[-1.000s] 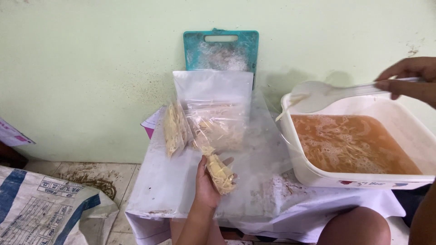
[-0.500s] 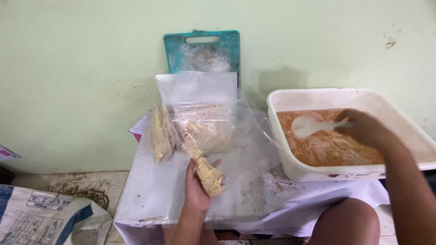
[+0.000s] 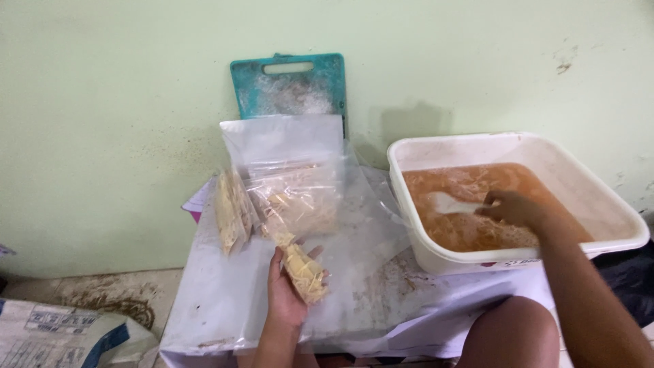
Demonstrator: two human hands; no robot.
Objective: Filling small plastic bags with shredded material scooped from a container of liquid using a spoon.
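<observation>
Both hands are busy. The left hand [image 3: 285, 294] is lying palm up, with its fingers curling around a small clear bag [image 3: 304, 272] full of pale yellow strips. It is holding that bag just above the low table [image 3: 225, 300], which is wearing a white plastic cover.

The right hand [image 3: 512, 208] is reaching into a big white tub [image 3: 616, 228] and closing around the handle of a white spoon [image 3: 446, 202]. The spoon's round end is sitting in the foamy orange-brown water [image 3: 470, 228] inside the tub. The tub is standing on the right side of the table.

More clear bags [image 3: 283, 197] with pale strips are leaning up behind the left hand. A teal cutting board [image 3: 289, 85] is standing against the green wall [image 3: 109, 102] behind them. A printed sack [image 3: 61, 334] is lying on the floor at the left.
</observation>
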